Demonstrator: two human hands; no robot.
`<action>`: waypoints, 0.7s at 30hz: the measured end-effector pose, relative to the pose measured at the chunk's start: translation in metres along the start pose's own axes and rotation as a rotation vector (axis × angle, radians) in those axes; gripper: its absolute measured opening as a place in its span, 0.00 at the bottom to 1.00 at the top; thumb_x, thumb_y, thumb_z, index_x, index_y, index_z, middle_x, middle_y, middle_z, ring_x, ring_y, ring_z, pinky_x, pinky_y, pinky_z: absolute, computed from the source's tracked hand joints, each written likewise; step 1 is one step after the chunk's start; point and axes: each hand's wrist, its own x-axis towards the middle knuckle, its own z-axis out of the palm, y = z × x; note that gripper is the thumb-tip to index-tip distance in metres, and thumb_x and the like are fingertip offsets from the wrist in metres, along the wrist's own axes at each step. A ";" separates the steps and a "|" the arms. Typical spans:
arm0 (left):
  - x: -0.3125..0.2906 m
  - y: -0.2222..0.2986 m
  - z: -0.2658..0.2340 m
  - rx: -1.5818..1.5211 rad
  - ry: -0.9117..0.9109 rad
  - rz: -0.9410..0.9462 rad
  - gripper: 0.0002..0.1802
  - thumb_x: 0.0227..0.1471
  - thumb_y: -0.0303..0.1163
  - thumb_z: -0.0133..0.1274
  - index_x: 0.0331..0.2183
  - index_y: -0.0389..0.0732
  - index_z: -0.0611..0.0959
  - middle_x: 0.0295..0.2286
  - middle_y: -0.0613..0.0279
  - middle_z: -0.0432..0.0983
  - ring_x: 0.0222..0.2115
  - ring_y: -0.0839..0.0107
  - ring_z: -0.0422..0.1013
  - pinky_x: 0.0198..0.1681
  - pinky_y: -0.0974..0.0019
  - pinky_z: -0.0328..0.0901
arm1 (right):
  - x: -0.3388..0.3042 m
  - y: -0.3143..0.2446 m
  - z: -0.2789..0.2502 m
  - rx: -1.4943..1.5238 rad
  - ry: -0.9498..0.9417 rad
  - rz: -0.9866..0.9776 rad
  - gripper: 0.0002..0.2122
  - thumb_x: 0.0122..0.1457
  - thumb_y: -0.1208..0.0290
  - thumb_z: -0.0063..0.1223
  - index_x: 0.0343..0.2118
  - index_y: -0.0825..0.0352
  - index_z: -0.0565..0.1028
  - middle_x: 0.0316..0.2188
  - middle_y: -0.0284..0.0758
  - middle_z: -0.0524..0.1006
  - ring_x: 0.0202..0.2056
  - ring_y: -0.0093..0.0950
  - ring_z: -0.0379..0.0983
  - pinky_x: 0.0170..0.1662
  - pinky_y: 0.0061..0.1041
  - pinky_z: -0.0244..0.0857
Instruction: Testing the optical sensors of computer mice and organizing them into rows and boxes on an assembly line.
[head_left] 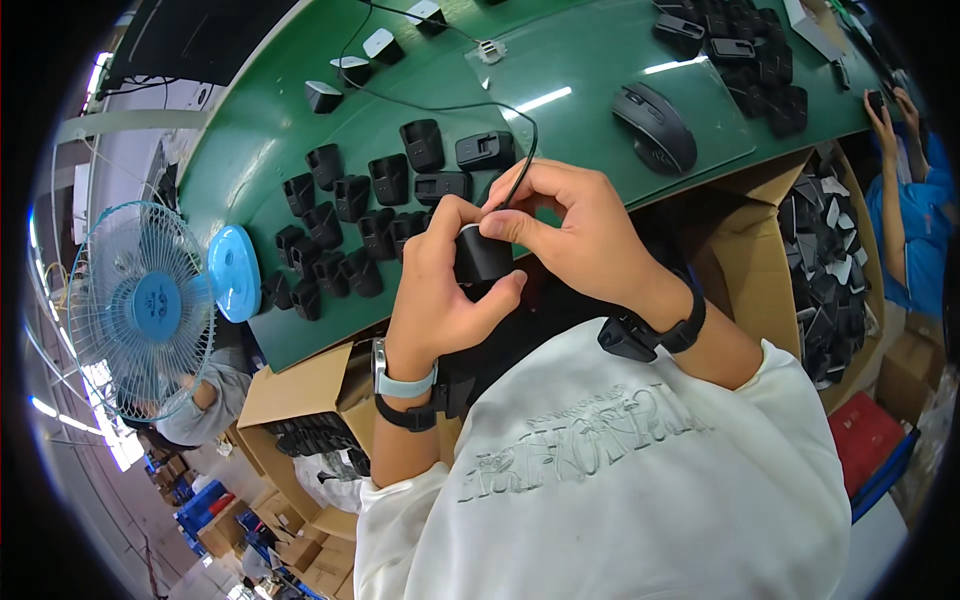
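Note:
A small black plastic housing with a pale rim sits in my left hand, fingers wrapped round its far side and thumb by its near edge. Over its top my right hand pinches the end of a thin black cable. The fingers hide whether the cable's tip is in the housing. From there the cable loops up and left over the table. Just beyond my hands lie similar black housings, several upright in loose rows and a few on their sides.
Right of my hands a black computer mouse rests on the green table. Piled housings lie at the far right. Cardboard boxes of black parts stand right and left. A blue fan is at left; a co-worker in blue sits right.

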 end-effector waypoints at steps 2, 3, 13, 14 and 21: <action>0.000 -0.006 0.005 -0.048 -0.009 -0.013 0.23 0.38 0.31 0.65 0.35 0.36 0.71 0.19 0.61 0.72 0.18 0.73 0.68 0.25 0.71 0.65 | -0.002 0.001 -0.003 0.028 0.008 0.037 0.04 0.59 0.79 0.62 0.34 0.73 0.78 0.36 0.33 0.79 0.38 0.20 0.76 0.42 0.20 0.71; -0.001 -0.007 0.007 -0.095 -0.015 -0.030 0.23 0.38 0.31 0.64 0.35 0.36 0.71 0.19 0.61 0.73 0.19 0.73 0.69 0.25 0.71 0.65 | -0.002 0.002 -0.004 0.027 0.017 0.074 0.04 0.59 0.79 0.62 0.34 0.73 0.78 0.36 0.33 0.79 0.37 0.20 0.76 0.42 0.20 0.71; 0.001 -0.008 0.025 0.071 -0.024 -0.087 0.25 0.40 0.30 0.64 0.39 0.37 0.69 0.23 0.59 0.75 0.22 0.73 0.70 0.27 0.71 0.65 | -0.007 0.028 -0.015 0.086 -0.006 0.184 0.06 0.57 0.76 0.66 0.34 0.70 0.79 0.30 0.29 0.80 0.32 0.16 0.74 0.36 0.18 0.68; -0.003 -0.013 0.028 -0.161 -0.026 -0.186 0.27 0.42 0.29 0.64 0.42 0.38 0.68 0.27 0.58 0.76 0.25 0.72 0.71 0.30 0.72 0.65 | -0.005 0.027 -0.017 0.089 -0.004 0.186 0.06 0.57 0.76 0.66 0.34 0.70 0.79 0.30 0.29 0.80 0.32 0.16 0.74 0.36 0.18 0.68; -0.006 -0.016 0.037 -1.388 0.061 -0.359 0.29 0.62 0.37 0.45 0.61 0.36 0.64 0.48 0.47 0.72 0.42 0.51 0.74 0.50 0.46 0.68 | -0.005 0.038 -0.112 -1.366 0.667 -0.384 0.27 0.50 0.62 0.68 0.52 0.64 0.72 0.46 0.43 0.75 0.50 0.45 0.67 0.53 0.38 0.63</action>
